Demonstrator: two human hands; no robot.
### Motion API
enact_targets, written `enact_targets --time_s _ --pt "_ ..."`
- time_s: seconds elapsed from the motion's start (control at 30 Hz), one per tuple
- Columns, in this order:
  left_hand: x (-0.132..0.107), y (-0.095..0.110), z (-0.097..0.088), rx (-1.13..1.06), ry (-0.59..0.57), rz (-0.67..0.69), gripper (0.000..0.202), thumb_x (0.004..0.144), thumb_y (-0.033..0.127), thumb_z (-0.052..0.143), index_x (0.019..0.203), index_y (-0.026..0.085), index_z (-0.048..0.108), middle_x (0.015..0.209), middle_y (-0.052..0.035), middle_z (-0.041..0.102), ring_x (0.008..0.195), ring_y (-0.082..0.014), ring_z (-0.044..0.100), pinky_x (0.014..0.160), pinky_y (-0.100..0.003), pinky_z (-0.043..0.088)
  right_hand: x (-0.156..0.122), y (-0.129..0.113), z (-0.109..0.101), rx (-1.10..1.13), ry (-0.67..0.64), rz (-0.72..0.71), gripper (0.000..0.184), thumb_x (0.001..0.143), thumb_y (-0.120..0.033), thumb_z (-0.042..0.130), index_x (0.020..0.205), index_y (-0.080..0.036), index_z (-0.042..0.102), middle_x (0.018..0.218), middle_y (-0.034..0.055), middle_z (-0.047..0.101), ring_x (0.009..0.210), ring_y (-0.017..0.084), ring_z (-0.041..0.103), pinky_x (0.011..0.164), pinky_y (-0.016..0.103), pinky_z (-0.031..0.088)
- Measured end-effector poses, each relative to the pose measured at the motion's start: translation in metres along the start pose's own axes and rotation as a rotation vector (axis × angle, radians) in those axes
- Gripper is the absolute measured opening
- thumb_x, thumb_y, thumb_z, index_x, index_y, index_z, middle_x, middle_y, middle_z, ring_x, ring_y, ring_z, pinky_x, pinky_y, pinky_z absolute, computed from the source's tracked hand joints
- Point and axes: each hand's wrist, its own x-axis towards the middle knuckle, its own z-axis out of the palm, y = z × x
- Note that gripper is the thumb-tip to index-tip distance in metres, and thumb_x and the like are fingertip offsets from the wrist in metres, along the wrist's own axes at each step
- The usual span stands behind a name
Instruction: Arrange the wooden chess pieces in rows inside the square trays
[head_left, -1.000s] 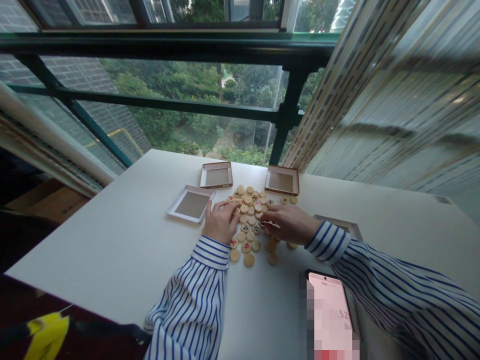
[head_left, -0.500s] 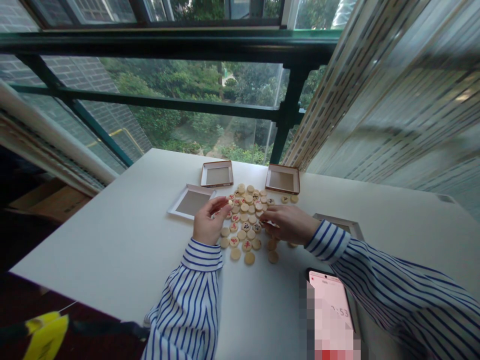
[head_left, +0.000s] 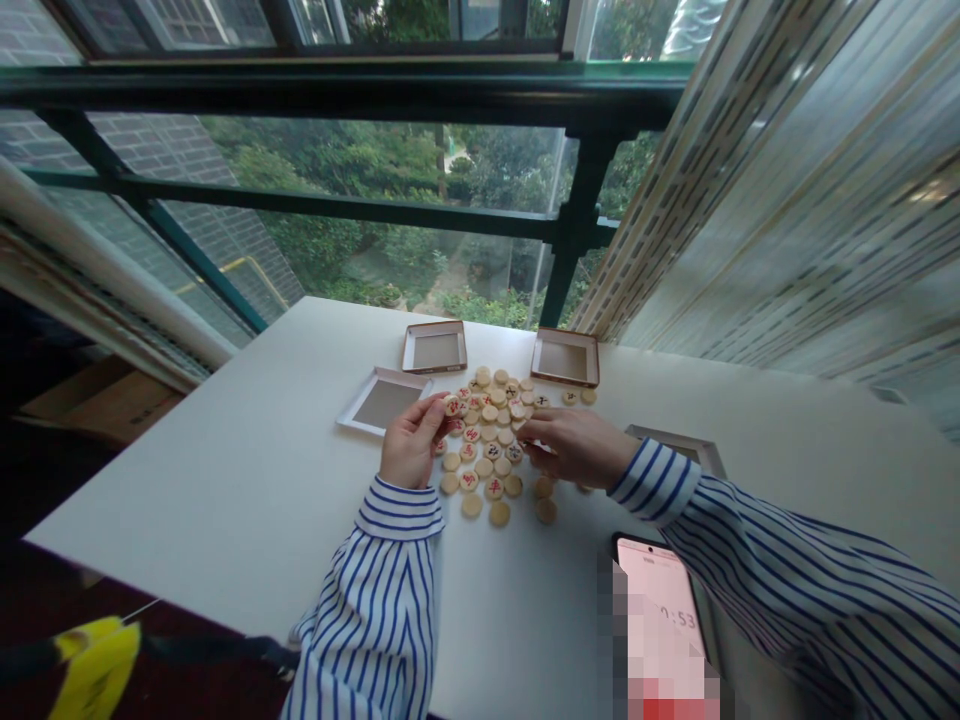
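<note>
Round pale wooden Chinese chess pieces [head_left: 484, 467], several marked with red or dark characters and others blank side up, lie spread over the white table. My left hand [head_left: 409, 440] is closed at the left edge of the spread. Thumb and fingers pinch a xiangqi piece [head_left: 451, 405], its red character facing up toward me. On the right side of the pieces, my right hand [head_left: 577, 445] reaches down with bent fingers drawn together. Its fingertips are low among the pieces, and whatever they hold, if anything, is hidden.
Shallow open box halves stand around the pieces: a left tray [head_left: 386, 400], a back-left box [head_left: 435, 350], a back-right box [head_left: 565, 358] and a right tray [head_left: 690, 450] partly behind my sleeve. A phone [head_left: 664, 610] lies on the table [head_left: 210, 480] near my right forearm.
My left hand has drawn slightly left and turned its piece so the red character shows. My right hand has shifted a little left among the pieces.
</note>
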Motion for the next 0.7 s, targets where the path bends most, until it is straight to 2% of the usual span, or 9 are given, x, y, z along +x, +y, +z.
enact_targets --time_s 0.17,0.3,0.57,0.7 --pt "-0.002 0.001 0.001 -0.040 0.028 -0.052 0.036 0.053 0.035 0.075 0.080 0.013 0.066 0.069 -0.0011 0.068 0.060 -0.0077 0.062 0.054 -0.015 0.049 0.002 0.000 0.003 -0.003 0.037 -0.010 0.018 0.080 -0.022 0.044 0.092 -0.020 0.058 0.086 0.0041 0.061 0.073 0.013 0.053 0.055 0.024 0.028" --pt "-0.002 0.001 0.000 -0.038 0.027 -0.066 0.037 0.053 0.034 0.076 0.082 0.014 0.066 0.069 -0.0008 0.068 0.059 -0.0089 0.063 0.054 -0.017 0.051 0.003 -0.001 0.003 0.010 0.075 -0.008 0.019 0.080 -0.021 0.044 0.094 -0.020 0.058 0.087 0.0048 0.061 0.073 0.014 0.053 0.055 0.024 0.029" --pt "-0.015 0.004 0.001 0.016 -0.002 -0.118 0.035 0.057 0.032 0.073 0.084 0.012 0.063 0.071 -0.0027 0.068 0.061 -0.0122 0.065 0.054 -0.019 0.052 0.014 -0.014 0.000 0.059 0.286 -0.009 0.019 0.083 -0.024 0.044 0.097 -0.016 0.056 0.089 0.0075 0.060 0.080 0.015 0.052 0.064 0.025 0.036" --pt "-0.024 0.009 0.001 0.020 0.002 -0.151 0.034 0.058 0.031 0.073 0.084 0.012 0.062 0.070 -0.0032 0.068 0.060 -0.0120 0.064 0.053 -0.019 0.052 0.024 -0.025 0.000 0.104 0.341 -0.076 0.023 0.084 -0.027 0.044 0.101 -0.014 0.054 0.096 0.0096 0.059 0.087 0.016 0.051 0.074 0.028 0.039"
